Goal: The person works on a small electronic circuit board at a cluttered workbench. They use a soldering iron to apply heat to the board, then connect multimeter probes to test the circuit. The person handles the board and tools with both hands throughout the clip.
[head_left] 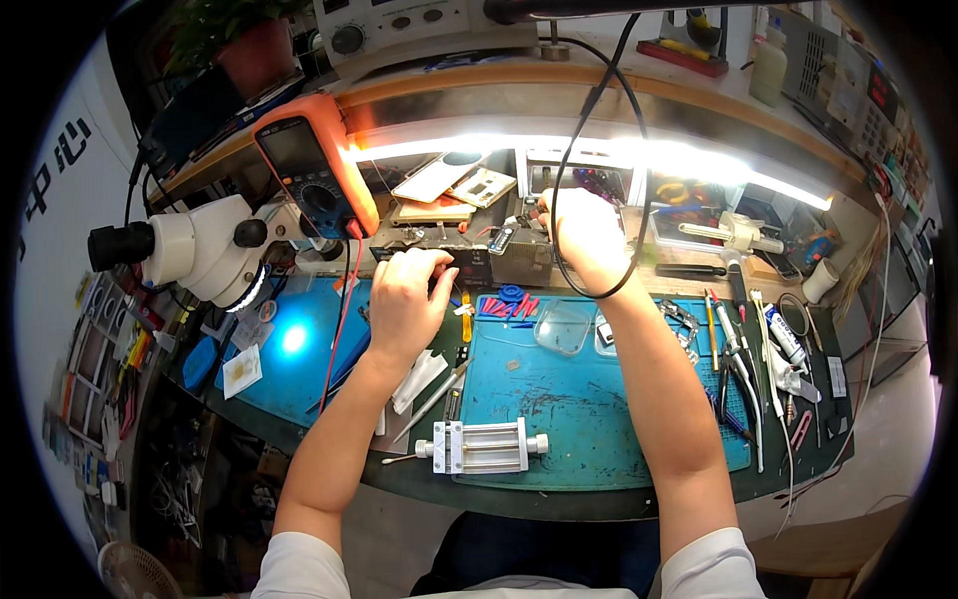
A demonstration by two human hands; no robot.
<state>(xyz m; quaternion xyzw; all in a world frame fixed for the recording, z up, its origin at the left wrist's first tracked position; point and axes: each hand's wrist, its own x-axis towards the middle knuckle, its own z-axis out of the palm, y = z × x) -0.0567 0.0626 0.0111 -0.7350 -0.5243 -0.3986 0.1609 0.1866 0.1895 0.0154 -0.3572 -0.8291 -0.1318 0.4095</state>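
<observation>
Through the head camera, I have both hands up at the back of the workbench, with the middle of my view as the clock's centre. My left hand [409,299] sits at nine o'clock, fingers curled and thumb near the index finger, just beside a black panel [473,268]; I cannot tell whether it pinches anything. My right hand [591,238], at two o'clock, is bunched narrow and washed out by glare, so its grip I cannot tell either. Between them, toward half past twelve, is a small dark module [502,238], nearer the right hand. A black cable [561,240] loops in front of that hand. At ten o'clock stands an orange multimeter [321,185]; toward four, a clear dish [562,329] rests on the blue mat [559,409], and at six lies a silver vise [486,446].
</observation>
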